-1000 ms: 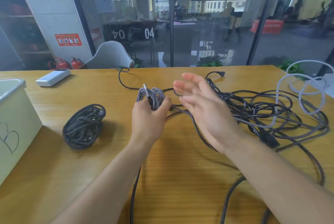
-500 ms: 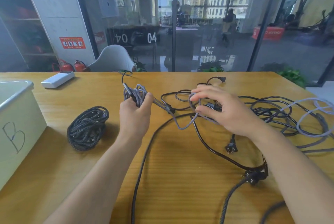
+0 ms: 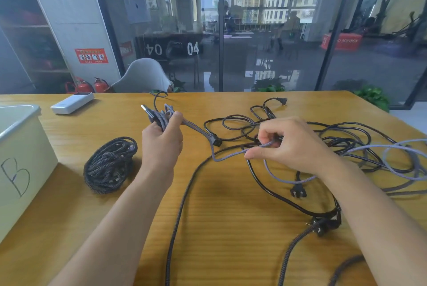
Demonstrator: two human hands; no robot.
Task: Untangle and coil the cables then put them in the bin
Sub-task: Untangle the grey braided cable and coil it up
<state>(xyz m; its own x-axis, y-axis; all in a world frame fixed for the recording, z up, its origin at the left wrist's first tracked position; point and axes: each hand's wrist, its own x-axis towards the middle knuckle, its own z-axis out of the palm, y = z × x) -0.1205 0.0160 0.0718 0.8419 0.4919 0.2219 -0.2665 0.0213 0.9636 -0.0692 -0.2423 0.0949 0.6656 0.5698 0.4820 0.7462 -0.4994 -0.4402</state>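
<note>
Fingers (image 3: 172, 118) of left hand (image 3: 161, 144) wrapped round small purple cable (image 3: 227, 155) coil, right hand (image 3: 293, 147) pinching its loose run. Black tangle (image 3: 335, 142) cluttering table (image 3: 219, 228) right, finished coil (image 3: 108, 165) near bin (image 3: 20, 147).

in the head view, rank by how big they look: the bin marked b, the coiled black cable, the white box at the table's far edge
1. bin marked B, largest, though it sits nearest the camera and is cut off by the frame.
2. coiled black cable.
3. white box, smallest, but farthest away, so its true size is unsure.
</note>
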